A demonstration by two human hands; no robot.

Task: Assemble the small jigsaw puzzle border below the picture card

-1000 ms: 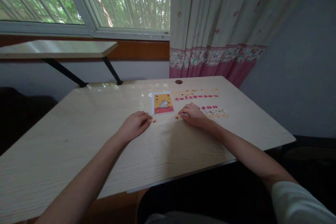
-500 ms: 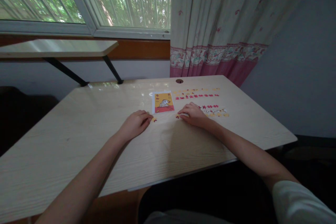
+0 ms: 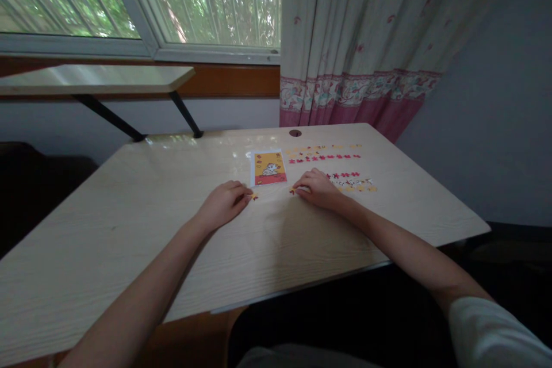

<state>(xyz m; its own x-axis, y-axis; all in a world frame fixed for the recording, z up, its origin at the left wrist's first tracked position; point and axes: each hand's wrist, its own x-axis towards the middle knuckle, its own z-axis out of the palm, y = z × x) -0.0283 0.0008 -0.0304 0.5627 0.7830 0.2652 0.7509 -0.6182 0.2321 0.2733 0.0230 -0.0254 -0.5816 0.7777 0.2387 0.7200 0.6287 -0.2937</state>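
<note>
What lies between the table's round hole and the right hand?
Small yellow pieces and a row of red pieces lie between the hole and the right hand, in the head view.

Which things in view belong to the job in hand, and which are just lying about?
In the job:
- left hand, fingertips at a yellow-and-red piece
- right hand, fingertips at a second piece
- red pieces in a row
- picture sheet, probably: similar colours

Just around:
- raised shelf
- patterned curtain
- window
</note>
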